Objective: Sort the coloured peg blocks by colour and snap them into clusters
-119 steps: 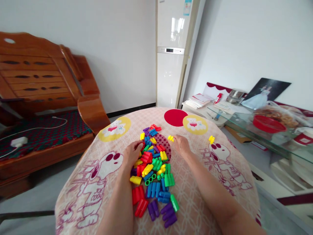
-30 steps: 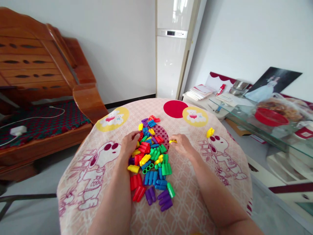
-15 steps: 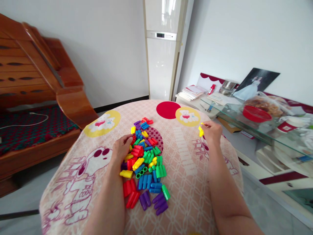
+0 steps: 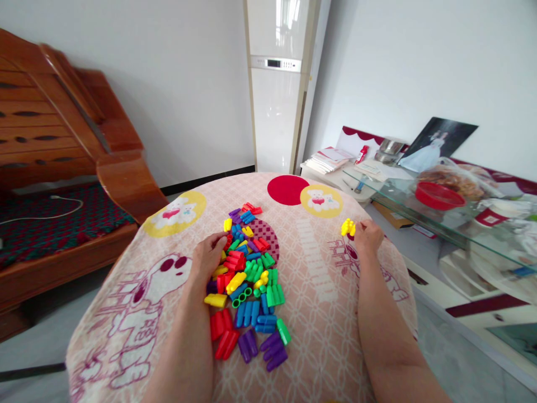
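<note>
A pile of bullet-shaped plastic building blocks [image 4: 251, 268] in red, yellow, blue, green and purple lies on the cloth-covered table [image 4: 319, 347]. My left hand [image 4: 207, 254] rests at the pile's left edge, its fingers closed around a red block [image 4: 228, 242] whose round open ends show. Far to the right, my right hand [image 4: 367, 238] is low over the cloth with fingertips pinched at a small cluster of yellow blocks [image 4: 348, 227]. The hand partly hides where the fingertips meet the yellow pieces.
A wooden bench [image 4: 121, 162] stands at the left. Behind the table rises a white floor-standing air conditioner [image 4: 274, 117]. At the right, a glass-topped cabinet [image 4: 390, 196] carries papers [image 4: 329, 159], a red bowl [image 4: 440, 195] and a photo [image 4: 438, 143].
My right hand has come down slightly, and the yellow block it pinched is now beside the other yellow piece. My left hand stays at the pile.
</note>
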Demonstrator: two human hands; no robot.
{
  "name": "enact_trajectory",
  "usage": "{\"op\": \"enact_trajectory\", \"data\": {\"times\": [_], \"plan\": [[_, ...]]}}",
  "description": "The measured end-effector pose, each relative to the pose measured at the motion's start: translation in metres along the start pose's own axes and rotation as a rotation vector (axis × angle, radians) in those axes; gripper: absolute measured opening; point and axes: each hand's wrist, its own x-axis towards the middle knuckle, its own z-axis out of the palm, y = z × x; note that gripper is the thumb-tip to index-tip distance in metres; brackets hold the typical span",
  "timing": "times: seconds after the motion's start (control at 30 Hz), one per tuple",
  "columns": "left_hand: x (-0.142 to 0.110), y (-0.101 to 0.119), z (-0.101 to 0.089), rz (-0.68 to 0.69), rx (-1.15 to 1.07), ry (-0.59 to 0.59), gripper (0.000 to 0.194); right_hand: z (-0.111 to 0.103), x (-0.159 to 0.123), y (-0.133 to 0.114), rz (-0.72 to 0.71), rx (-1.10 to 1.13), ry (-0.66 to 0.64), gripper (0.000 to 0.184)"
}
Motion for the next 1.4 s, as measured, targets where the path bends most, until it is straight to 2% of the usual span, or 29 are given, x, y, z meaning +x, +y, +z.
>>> {"op": "enact_trajectory", "data": {"times": [0.2,0.27,0.33,0.4,0.43,0.5,0.6,0.67,0.73,0.8,0.87,0.93,1.0,1.17,1.27,1.4], "plan": [[0.001,0.001,0.0,-0.004,0.007,-0.002,0.046,-0.012,-0.003,-0.009,0.027,-0.107,0.014,0.04],[0.001,0.0,0.001,0.002,-0.004,0.006,0.044,-0.018,-0.003,-0.015,0.046,-0.101,0.061,0.04],[0.001,-0.001,0.003,0.006,-0.026,0.011,0.043,-0.022,-0.003,-0.025,0.0,-0.034,0.109,0.038],[0.001,-0.003,0.004,0.009,-0.043,0.01,0.043,-0.023,-0.007,-0.042,-0.11,0.12,0.079,0.033],[0.001,-0.004,0.005,0.009,-0.047,0.009,0.043,-0.024,-0.012,-0.053,-0.174,0.222,0.024,0.031],[0.001,-0.005,0.005,0.016,-0.055,0.005,0.043,-0.025,-0.029,-0.081,-0.31,0.44,-0.144,0.025],[0.001,-0.006,0.006,0.031,-0.06,0.004,0.043,-0.026,-0.075,-0.127,-0.585,0.666,-0.443,0.017],[0.001,-0.005,0.006,0.035,-0.058,0.008,0.043,-0.027,-0.112,-0.153,-0.798,0.709,-0.602,0.015],[0.001,-0.004,0.006,0.042,-0.063,0.006,0.042,-0.025,-0.146,-0.171,-1.031,0.681,-0.682,0.02],[0.001,-0.004,0.006,0.049,-0.07,0.006,0.041,-0.021,-0.172,-0.18,-1.196,0.583,-0.71,0.021],[0.001,-0.005,0.006,0.053,-0.074,0.007,0.04,-0.016,-0.187,-0.182,-1.262,0.521,-0.686,0.016],[0.001,-0.006,0.006,0.048,-0.08,0.001,0.041,-0.012,-0.188,-0.18,-1.216,0.557,-0.621,0.012],[0.001,-0.006,0.005,0.042,-0.079,-0.005,0.042,-0.012,-0.177,-0.177,-1.097,0.646,-0.546,0.012],[0.002,-0.005,0.003,0.029,-0.049,0.004,0.044,-0.02,-0.112,-0.157,-0.66,0.729,-0.39,0.015],[0.004,-0.003,0.001,0.014,-0.024,-0.012,0.046,-0.027,-0.065,-0.125,-0.388,0.678,-0.272,0.017],[0.004,-0.002,0.0,0.008,0.003,-0.015,0.047,-0.037,-0.021,-0.066,-0.125,0.413,-0.03,0.021]]}}
